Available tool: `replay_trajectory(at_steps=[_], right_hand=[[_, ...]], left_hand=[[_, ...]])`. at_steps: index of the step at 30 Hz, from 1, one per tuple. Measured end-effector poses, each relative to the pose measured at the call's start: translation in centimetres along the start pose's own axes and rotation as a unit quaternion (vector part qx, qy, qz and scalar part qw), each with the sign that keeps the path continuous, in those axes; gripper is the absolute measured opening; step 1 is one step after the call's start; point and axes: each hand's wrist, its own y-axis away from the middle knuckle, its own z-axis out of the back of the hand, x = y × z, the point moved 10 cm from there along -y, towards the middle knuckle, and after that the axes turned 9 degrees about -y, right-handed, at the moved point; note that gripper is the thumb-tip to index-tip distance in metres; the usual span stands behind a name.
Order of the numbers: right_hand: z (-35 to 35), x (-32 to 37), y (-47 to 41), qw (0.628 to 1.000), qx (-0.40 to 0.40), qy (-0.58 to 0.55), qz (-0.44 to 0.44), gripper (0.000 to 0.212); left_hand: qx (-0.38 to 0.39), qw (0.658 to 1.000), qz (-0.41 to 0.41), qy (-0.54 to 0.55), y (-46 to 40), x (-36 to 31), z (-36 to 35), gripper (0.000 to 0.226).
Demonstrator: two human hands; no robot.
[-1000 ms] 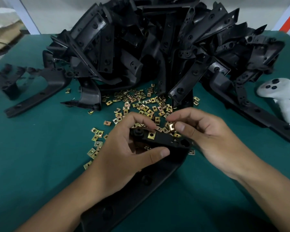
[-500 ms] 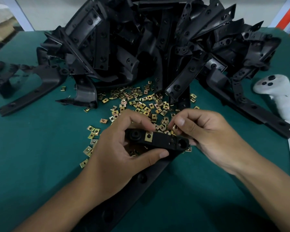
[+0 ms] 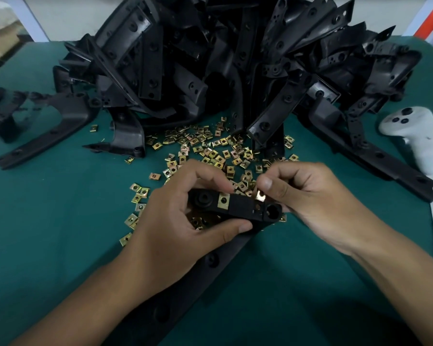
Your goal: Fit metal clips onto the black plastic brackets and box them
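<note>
Green-topped table (image 3: 48,221) — pale wall (image 3: 68,13) behind

Head view, down over table (image 3: 48,221)

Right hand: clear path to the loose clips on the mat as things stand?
Probably yes. The clips lie uncovered just beyond the right hand, but it already pinches a clip at the bracket.

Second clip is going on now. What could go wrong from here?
The clip pinched by the right hand sits tilted at the bracket edge, so it may seat crooked or slip into the loose clips below. The left hand grips only one end; pressing could twist the bracket.
</note>
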Motion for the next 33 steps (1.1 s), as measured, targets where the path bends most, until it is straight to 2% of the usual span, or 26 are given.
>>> replay_trajectory(at_steps=[10,14,17,21,25,33], right_hand=[[-0.3,0.8,0.2,0.986,0.057,0.150,0.036,0.030],[-0.4,1.0,0.3,0.984,0.071,0.158,0.045,0.024],[-0.5,1.1,0.3,0.981,0.073,0.171,0.048,0.029],[-0.4,1.4,0.4,0.980,0.060,0.183,0.050,0.033],[-1.0,2.8,0.9,0.959,0.032,0.254,0.123,0.033],[-1.0,2.2,1.1,0.971,-0.038,0.208,0.114,0.035]], left_hand=[[0.028,0.999,-0.012,-0.021,0.1,-0.2,-0.5,0.039],[0.034,0.999,-0.014,-0.029,0.1,-0.3,-0.6,0.040],[0.033,0.999,-0.015,-0.027,0.1,-0.3,-0.5,0.040],[0.032,0.999,0.005,-0.018,0.1,0.0,-0.3,0.039],[0.033,0.999,0.018,0.001,0.0,0.2,-0.3,0.039],[-0.026,1.000,0.006,-0.012,0.4,-0.2,-0.1,0.035]])
